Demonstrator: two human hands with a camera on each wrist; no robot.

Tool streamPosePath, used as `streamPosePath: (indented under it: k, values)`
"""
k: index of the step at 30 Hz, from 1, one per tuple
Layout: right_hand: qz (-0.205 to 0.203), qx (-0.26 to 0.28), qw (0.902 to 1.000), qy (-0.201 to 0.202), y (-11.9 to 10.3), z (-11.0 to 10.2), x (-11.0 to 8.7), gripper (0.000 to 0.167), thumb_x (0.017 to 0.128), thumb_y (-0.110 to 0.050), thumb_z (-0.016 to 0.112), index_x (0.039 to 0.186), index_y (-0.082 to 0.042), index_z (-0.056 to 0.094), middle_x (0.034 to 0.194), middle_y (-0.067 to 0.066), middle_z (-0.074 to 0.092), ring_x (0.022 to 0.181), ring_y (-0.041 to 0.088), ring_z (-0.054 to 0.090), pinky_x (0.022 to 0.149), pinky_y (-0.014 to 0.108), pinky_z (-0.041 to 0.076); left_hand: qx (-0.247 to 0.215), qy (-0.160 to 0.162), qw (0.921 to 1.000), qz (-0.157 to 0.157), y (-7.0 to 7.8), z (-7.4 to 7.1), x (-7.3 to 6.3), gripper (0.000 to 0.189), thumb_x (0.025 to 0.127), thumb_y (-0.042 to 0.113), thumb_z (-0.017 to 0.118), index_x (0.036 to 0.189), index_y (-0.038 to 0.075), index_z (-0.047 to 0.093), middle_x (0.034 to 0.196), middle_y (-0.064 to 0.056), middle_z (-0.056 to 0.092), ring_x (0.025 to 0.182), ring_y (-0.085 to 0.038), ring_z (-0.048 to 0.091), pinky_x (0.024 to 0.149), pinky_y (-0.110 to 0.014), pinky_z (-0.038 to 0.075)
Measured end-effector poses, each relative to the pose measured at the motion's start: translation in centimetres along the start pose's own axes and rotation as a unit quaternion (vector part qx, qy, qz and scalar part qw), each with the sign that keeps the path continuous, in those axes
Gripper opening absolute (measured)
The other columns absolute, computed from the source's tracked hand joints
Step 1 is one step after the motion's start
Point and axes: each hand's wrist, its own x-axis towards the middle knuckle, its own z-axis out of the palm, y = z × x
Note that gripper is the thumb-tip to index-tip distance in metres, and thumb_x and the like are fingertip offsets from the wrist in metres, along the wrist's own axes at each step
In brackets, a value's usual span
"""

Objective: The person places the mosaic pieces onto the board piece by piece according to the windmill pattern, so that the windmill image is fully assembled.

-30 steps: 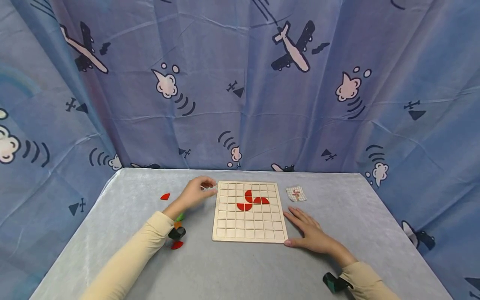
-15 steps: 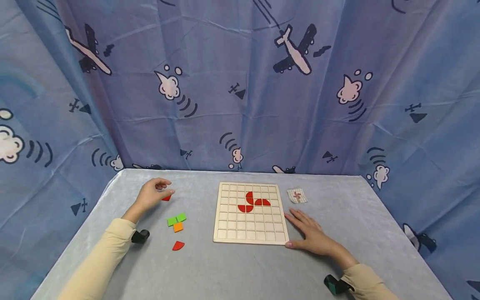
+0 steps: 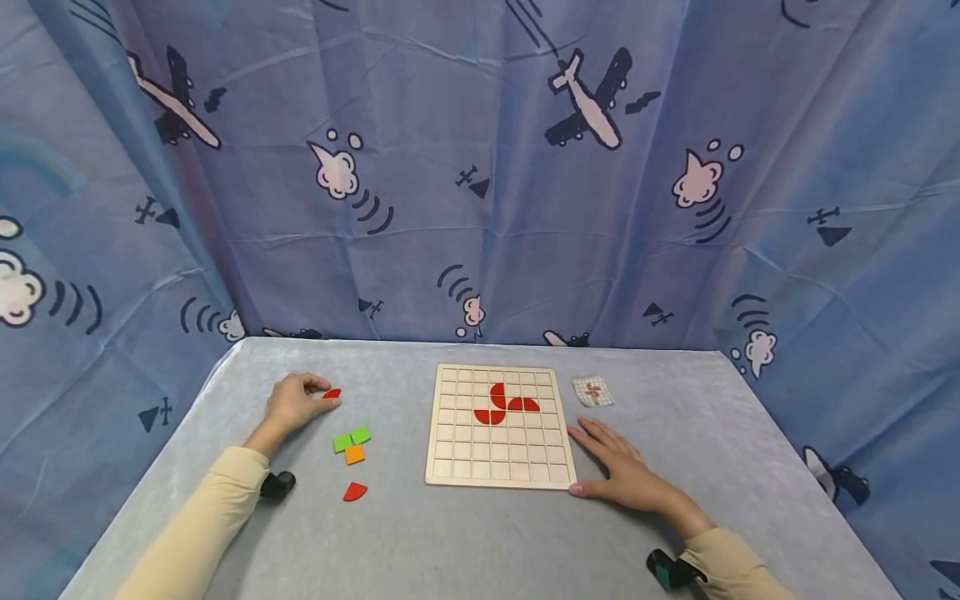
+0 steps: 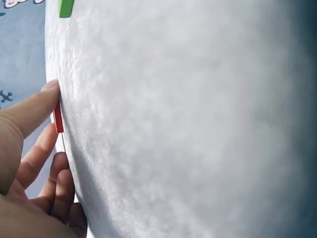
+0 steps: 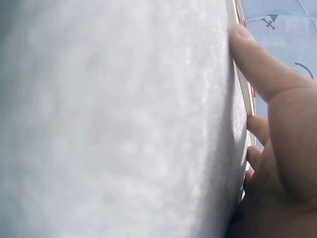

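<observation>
Red quarter-circle tile (image 3: 332,392): pinched by left hand (image 3: 294,402), liable to slip if squeezed unevenly, with right hand (image 3: 622,468) spread against gridded wooden board (image 3: 480,452).

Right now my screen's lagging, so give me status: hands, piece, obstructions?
Left hand pinching leftmost red piece. Right hand touching grid board at right edge. Nothing seen blocking.

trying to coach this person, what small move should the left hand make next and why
Probably lift the red piece toward the board: the left hand pinches it between thumb and finger, similar red shapes sit on the board, and the right hand touches the board's edge.
</observation>
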Motion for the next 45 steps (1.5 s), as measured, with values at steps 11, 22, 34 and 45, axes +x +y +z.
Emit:
streamPosePath:
  k: [11,22,34,45]
  values:
    - [0.0,-0.002,1.0,0.002,0.1,0.1,0.0,0.091,0.079,-0.051,0.077,0.152,-0.014,0.039,0.163,0.018,0.025,0.149,0.048,0.018,0.108,0.075,0.015,0.029,0.022,0.9993,0.005,0.2,0.3,-0.1,0.03,0.08,0.026,0.08,0.098,0.002,0.075,0.099,-0.019,0.072,0.094,-0.035,0.06,0.076,-0.042,0.041]
    - [-0.026,0.008,0.9994,0.021,0.3,0.3,-0.1,0.09,0.078,-0.048,0.078,0.151,-0.012,0.04,0.161,0.021,0.027,0.146,0.05,0.02,0.105,0.075,0.017,-0.036,-0.006,0.9968,0.071,2.6,1.6,0.4,0.026,0.081,0.013,0.081,0.102,0.0,0.074,0.101,-0.019,0.07,0.093,-0.031,0.069,0.082,-0.036,0.052]
    - [-0.01,-0.001,0.9999,0.005,0.2,0.1,-0.1,0.091,0.079,-0.051,0.076,0.153,-0.013,0.037,0.162,0.02,0.025,0.148,0.049,0.018,0.108,0.075,0.016,-0.053,-0.045,0.991,0.114,7.3,4.2,1.6,0.025,0.08,0.014,0.081,0.104,0.007,0.075,0.103,-0.013,0.071,0.098,-0.03,0.062,0.089,-0.044,0.049]
    - [-0.009,0.002,1.0,0.002,0.3,0.2,0.0,0.091,0.08,-0.051,0.075,0.153,-0.013,0.037,0.163,0.019,0.024,0.149,0.049,0.016,0.109,0.074,0.015,-0.033,-0.074,0.976,0.202,11.3,7.4,2.4,0.025,0.076,0.017,0.086,0.098,0.011,0.077,0.095,-0.006,0.069,0.092,-0.023,0.058,0.086,-0.035,0.043]
